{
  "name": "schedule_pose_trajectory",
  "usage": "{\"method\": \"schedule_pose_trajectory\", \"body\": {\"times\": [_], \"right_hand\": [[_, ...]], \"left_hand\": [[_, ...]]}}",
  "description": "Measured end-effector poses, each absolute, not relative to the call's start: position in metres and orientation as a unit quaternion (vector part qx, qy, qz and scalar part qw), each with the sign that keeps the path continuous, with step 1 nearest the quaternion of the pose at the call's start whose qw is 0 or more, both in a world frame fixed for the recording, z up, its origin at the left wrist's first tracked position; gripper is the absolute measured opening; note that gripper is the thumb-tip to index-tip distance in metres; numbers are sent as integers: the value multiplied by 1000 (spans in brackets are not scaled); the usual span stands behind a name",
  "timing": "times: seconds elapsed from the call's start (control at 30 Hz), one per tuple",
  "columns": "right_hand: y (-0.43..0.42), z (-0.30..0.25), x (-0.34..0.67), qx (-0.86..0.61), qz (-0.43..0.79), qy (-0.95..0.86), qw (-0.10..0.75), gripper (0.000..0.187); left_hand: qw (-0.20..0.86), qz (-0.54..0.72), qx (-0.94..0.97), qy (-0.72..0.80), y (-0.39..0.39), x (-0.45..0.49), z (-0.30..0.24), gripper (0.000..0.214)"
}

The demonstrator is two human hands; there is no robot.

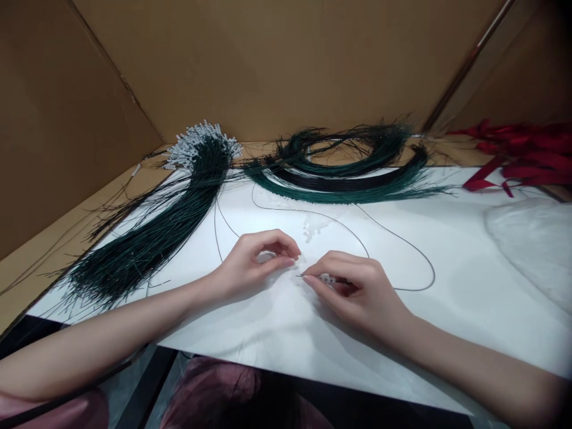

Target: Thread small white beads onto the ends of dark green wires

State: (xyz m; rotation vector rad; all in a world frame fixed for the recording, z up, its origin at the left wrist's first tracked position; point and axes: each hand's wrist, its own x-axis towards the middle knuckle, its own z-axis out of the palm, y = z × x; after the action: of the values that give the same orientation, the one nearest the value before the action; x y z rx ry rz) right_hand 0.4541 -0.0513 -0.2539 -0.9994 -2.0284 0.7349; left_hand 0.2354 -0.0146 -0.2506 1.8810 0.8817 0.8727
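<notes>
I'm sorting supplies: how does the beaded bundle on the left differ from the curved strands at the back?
The left bundle has white beads clustered at its far end; the curved strands show no such cluster. The left bundle bends gently and fans toward the near side, while the curved strands bow widely from side to side. Both consist of thin, dark green strands.

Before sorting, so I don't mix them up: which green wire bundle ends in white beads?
The straighter left bundle, its far end capped with white beads; the curved bundles to its right show bare ends.
</notes>
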Motion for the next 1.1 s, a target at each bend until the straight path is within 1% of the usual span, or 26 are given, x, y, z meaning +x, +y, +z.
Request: {"method": "schedule_pose_trajectory", "body": {"times": [0.1,0.37,0.57,0.87,1.1], "right_hand": [[-51,-252,454,-389,272,-796,375,15],[-51,-252,455,-383,262,-797,386,16],[-50,-255,456,-386,268,-796,381,15],[-51,-253,456,-397,284,-787,377,14],[-49,-254,456,-396,281,-788,378,14]], "left_hand": [[457,357,747,325,-16,239,-252,11],[434,363,759,322,-14,237,-252,8],[461,361,745,319,-15,237,-251,4],[467,364,743,312,-16,237,-250,6],[482,362,736,309,-15,237,-251,13]]}}
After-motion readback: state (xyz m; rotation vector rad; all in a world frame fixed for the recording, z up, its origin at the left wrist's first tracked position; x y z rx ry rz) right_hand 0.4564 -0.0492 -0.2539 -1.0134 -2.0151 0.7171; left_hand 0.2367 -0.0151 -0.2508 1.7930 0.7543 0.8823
